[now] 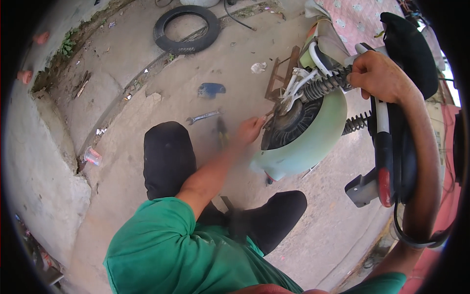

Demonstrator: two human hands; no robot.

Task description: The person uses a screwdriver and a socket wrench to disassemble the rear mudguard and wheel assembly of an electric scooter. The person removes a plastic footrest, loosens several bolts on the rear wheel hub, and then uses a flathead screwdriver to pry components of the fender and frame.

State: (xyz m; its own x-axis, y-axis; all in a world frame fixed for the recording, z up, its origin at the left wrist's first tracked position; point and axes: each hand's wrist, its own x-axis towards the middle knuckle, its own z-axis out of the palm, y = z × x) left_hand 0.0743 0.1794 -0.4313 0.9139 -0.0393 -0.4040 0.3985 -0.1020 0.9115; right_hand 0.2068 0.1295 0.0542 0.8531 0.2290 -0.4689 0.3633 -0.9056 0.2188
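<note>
wheel point(295, 123) just beside the left hand point(250, 130)

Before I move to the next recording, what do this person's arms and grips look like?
The left grip and right grip are both ungloved. The forearms are bare below short green sleeves. No watch or marking can be made out.

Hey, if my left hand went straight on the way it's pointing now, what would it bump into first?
Most likely the dark wheel under the pale green mudguard, just ahead of your left hand, though depth is unclear here.
</note>
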